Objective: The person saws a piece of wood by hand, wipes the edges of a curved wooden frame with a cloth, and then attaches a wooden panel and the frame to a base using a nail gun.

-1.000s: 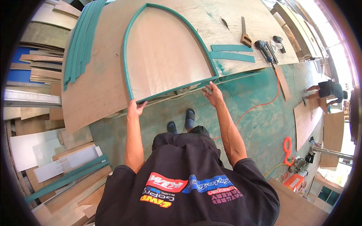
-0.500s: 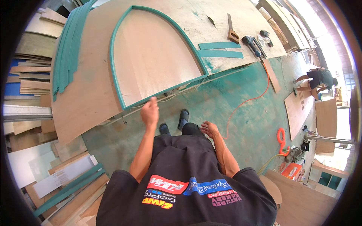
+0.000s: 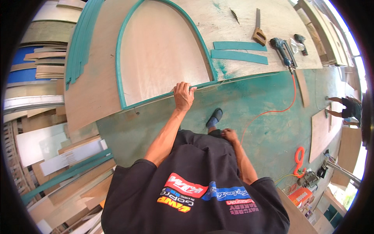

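Shifted rightward, left fingers (image 3: 181, 85) clasp the near edge of the green frame (image 3: 118, 66)

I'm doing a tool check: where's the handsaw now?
Head view, upper right: the handsaw lies on the table, just beyond the green strips, left of the nail gun.

On the worktop (image 3: 97, 82) before us, the frame (image 3: 118, 70) lies along the near edge. To its left we have the long strips (image 3: 82, 43), and beyond the worktop's left side, stacked boards (image 3: 46, 57). Right of the frame lie two short strips (image 3: 239, 57), the handsaw (image 3: 259, 36) behind their right end, then the nail gun (image 3: 281, 50) and the drill (image 3: 301, 41).
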`<state>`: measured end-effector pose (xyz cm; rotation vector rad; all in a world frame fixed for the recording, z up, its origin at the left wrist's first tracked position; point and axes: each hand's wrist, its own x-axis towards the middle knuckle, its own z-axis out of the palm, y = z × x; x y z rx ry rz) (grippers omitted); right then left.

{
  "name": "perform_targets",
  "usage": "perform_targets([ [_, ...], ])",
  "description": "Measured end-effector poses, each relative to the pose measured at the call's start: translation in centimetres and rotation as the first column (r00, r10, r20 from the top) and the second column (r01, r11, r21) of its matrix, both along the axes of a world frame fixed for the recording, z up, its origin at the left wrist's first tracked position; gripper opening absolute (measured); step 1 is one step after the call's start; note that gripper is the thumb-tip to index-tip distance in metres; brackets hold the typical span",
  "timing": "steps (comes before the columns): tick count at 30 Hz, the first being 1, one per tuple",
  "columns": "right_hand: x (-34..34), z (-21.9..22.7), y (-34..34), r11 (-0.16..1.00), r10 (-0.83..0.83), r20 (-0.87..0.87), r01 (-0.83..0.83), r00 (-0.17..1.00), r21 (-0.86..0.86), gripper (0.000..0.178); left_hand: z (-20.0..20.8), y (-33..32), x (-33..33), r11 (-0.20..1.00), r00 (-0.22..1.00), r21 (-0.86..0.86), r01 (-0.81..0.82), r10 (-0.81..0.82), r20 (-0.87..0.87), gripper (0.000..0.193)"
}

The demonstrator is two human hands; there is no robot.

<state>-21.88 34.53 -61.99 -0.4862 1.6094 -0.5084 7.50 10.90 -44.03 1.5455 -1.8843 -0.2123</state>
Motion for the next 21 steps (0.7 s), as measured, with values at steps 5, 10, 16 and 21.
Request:
perform_targets([
  [5,-10.9,0.1,-3.0,0.989,0.081,-0.189,-0.055,0.979,0.137,0.03,0.2,0.1,-1.0,0.997,0.994,-0.055,-0.047,0.052,0.094,0.019],
  [10,-17.9,1.7,-6.9,0.969,0.219,-0.206,-0.189,0.954,0.156,0.032,0.5,0.0,-2.3,0.995,0.988,-0.072,-0.07,0.079,0.13,0.017],
  [16,-20.8,6.7,-16.9,0.978,0.203,-0.236,-0.208,0.95,0.002,0.031,2.0,-0.2,-2.5,1.0,0.975,-0.021,-0.021,0.025,0.221,0.023],
  [21,-20.4,14.3,-26.1,0.95,0.196,-0.134,-0.222,0.971,-0.22,0.035,1.8,-1.0,-1.9,0.997,0.947,0.058,0.05,-0.066,0.316,0.021],
])
